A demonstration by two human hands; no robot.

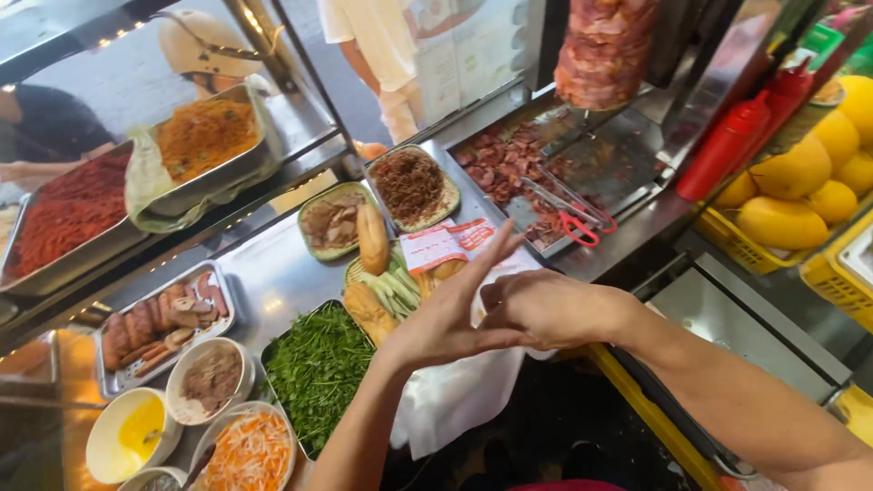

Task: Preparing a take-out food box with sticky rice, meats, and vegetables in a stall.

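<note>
Head view: left hand [446, 314] spread wide, fingers straight, holding nothing, pressed against right hand [546, 309]. Right grip loosely curled, contents impossible to tell. Both above white bag [455, 395] at table [273, 277] edge, near bread [372, 238], herbs [318, 368] and printed paper [441, 244].

Two bare hands, left [446, 314] and right [546, 309], over the counter. Two red squeeze bottles [723, 150], one pair of red-handled scissors [573, 218], two bread rolls [372, 238], one tray of green herbs [318, 368]. Also three round bowls [211, 380] at the lower left, and at least six yellow mangoes [784, 223].
</note>
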